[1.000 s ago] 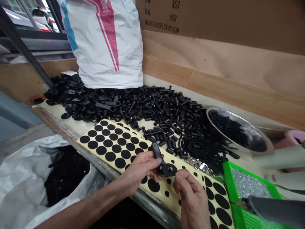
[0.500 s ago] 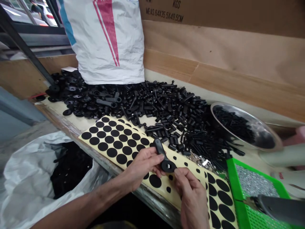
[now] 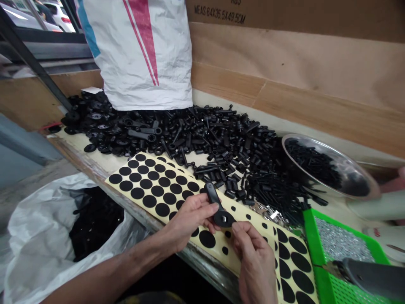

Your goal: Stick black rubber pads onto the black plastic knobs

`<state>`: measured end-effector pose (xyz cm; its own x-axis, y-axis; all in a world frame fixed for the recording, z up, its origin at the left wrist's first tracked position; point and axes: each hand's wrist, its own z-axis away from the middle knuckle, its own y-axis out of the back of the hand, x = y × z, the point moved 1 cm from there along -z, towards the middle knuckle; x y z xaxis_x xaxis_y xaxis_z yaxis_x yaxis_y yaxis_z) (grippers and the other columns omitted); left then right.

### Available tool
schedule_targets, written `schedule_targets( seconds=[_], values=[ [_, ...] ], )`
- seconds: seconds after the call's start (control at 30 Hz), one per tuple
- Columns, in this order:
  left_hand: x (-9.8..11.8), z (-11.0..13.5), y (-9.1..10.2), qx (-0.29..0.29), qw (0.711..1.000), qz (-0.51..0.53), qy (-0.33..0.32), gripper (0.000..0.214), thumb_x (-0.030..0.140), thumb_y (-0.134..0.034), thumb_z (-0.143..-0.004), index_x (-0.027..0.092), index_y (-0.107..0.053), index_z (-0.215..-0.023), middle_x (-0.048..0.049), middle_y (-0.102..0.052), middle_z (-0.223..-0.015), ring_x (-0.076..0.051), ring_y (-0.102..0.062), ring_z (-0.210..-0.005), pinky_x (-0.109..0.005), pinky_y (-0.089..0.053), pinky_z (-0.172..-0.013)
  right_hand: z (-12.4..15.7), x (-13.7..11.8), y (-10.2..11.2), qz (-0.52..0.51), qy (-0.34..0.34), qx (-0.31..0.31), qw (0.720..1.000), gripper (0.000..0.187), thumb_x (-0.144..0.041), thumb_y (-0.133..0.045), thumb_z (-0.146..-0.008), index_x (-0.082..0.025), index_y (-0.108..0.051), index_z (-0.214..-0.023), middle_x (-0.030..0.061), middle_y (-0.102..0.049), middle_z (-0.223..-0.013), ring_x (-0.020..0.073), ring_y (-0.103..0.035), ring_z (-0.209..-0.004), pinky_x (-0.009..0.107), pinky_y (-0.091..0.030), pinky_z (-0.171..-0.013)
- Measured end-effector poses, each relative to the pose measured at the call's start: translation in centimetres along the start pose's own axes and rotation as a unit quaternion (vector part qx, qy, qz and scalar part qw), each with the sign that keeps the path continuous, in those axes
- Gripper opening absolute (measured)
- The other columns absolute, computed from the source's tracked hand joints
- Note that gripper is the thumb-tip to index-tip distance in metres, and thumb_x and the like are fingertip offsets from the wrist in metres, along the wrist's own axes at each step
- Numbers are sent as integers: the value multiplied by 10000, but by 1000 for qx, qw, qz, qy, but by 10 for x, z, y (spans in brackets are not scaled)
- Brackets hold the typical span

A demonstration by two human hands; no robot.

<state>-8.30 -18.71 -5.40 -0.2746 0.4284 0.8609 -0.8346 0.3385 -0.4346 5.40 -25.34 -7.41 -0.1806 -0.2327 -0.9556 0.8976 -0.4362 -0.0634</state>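
Left hand grips black lever at mid-shank, fingers closed round it. Right hand nips the lever's round head between thumb and forefinger. Lever is held just above sticker sheet, near front edge of bench.

Risk, as I judge it: only 2 light pinches, so a slip could drop it over the edge into plastic bag below.

Bench crowded: heap of black parts, steel bowl, green tray. White sack and cardboard behind.
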Motion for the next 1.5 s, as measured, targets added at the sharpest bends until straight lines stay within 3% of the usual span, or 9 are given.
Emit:
schedule_targets(
  seconds=[0.77,1.0,1.5],
  values=[
    [-2,-1,1,0,1000,11,-6,305,384,-616,-857,135,-652,-1030,-77,-681,-835,-137,-605,-664,-260,-478,-623,-3,3,-2,20,-3,18,1000,349,-509,-724,-703,-188,-590,-688,-55,-385,-566,110,-306,-570,230,-270,-524],
    [0,0,0,1,1000,5,0,279,365,-602,-869,126,-656,-1002,-82,-682,-833,-131,-601,-661,-248,-471,-623,-3,5,-3,-7,-33,22,999,364,-513,-735,-701,-186,-575,-695,-66,-369,-561,96,-287,-550,226,-242,-505],
    [-2,-1,2,8,1000,11,1,243,318,-599,-876,133,-658,-1023,-77,-679,-876,-125,-591,-681,-249,-478,-643,-3,7,-2,33,6,10,999,336,-505,-705,-735,-190,-596,-693,-50,-439,-581,102,-323,-552,227,-275,-497]
  ],
)
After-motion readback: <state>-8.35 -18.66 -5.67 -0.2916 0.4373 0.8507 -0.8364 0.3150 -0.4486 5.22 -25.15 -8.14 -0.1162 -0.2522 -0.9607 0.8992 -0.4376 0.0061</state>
